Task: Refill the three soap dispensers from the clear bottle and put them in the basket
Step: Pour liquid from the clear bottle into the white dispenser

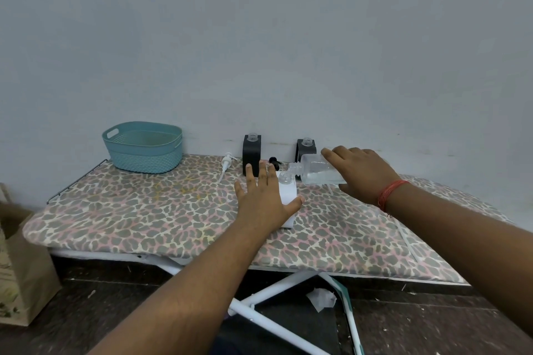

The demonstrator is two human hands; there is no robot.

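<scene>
On the leopard-print ironing board (144,210), head view: white soap dispenser (288,192) stands upright near the middle, pump off, neck open. Left hand (264,196) wraps it from the left side, fingers extended and slightly spread behind it, thumb across its front face. Right hand (360,173) grips the clear bottle (317,171) from above, fingers curled over the body; bottle tipped near horizontal, its open mouth just over the white dispenser's neck. Clear liquid sits in the bottle's lower side. Two black dispensers at the wall, both with open necks: one (250,154) behind the left hand, one (306,147) partly hidden behind the bottle. White pump (226,166) lies on the board left of them; black pump (274,161) between them. Teal basket (144,150) at far left of the board, well apart from the dispensers.
</scene>
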